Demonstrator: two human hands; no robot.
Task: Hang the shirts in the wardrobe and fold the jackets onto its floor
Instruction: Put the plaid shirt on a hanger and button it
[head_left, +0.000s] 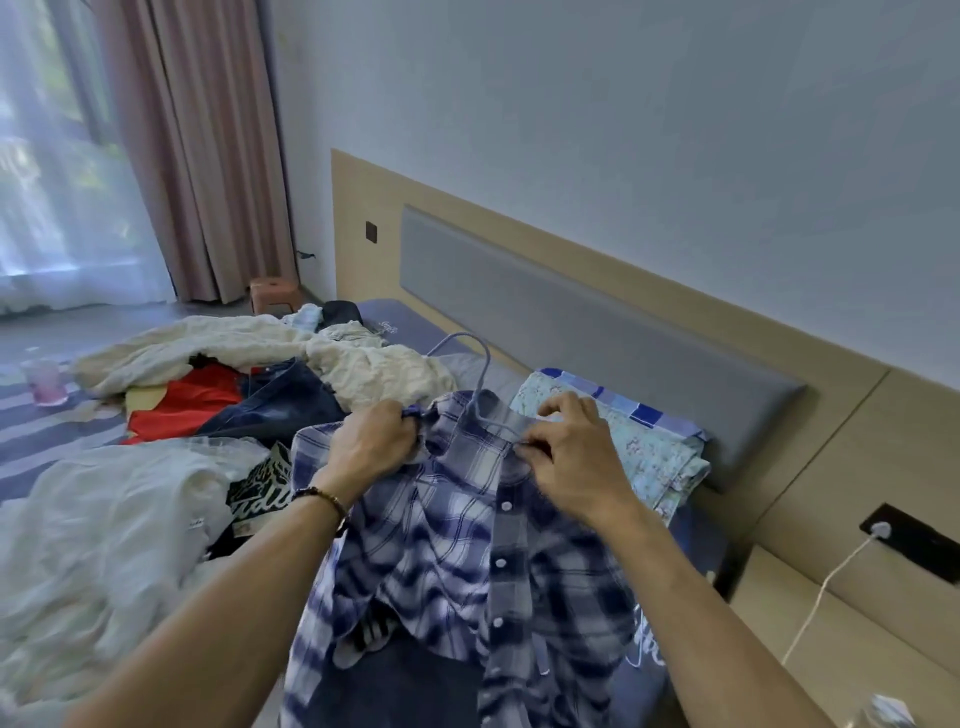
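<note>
Now | left hand (371, 436) grips plaid shirt (467, 545) shoulder | right hand (574, 457) pinches collar (hanger (475, 387) inside) | shirt near bed's (395, 317) headboard edge

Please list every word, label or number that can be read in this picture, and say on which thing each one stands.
"Smile": pale script on the blue pillow at the head of the bed; small, so the reading is uncertain.
White script on the black garment left of the plaid shirt: partly hidden, not readable.
White script on the blue bedding under the right forearm: blurred, not readable.
</note>
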